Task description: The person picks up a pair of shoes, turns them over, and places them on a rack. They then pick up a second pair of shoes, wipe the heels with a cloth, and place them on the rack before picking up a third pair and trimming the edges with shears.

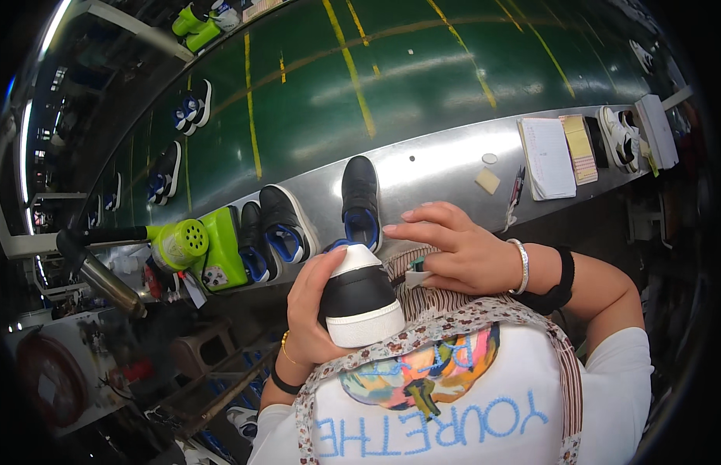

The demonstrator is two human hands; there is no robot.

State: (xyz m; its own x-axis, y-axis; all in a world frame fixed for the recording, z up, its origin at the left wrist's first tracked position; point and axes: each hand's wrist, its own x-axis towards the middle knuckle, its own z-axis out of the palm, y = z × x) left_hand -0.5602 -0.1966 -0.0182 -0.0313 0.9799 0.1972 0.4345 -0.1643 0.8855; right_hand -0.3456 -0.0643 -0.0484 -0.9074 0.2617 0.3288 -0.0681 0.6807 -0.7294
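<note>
A black sneaker with a white heel and white sole (pixel 360 293) is gripped in my left hand (pixel 304 314), close to my apron, heel toward the bench. My left fingers wrap its side. To its right, my right hand (pixel 465 252) has index and middle fingers stretched toward the shoe, apart from it. Its lower fingers curl round a small white-and-green piece (pixel 417 274), whose kind I cannot make out. Beyond the held shoe, another black sneaker with blue lining (pixel 362 194) stands on the metal bench edge.
A pair of black sneakers (pixel 281 221) stands left, beside a lime-green blower machine (pixel 217 246). At right lie a yellowish block (pixel 486 180), a pen (pixel 517 188), a notebook (pixel 546 155) and white shoes (pixel 617 139). More shoes (pixel 194 108) sit on the green conveyor belt (pixel 298 93).
</note>
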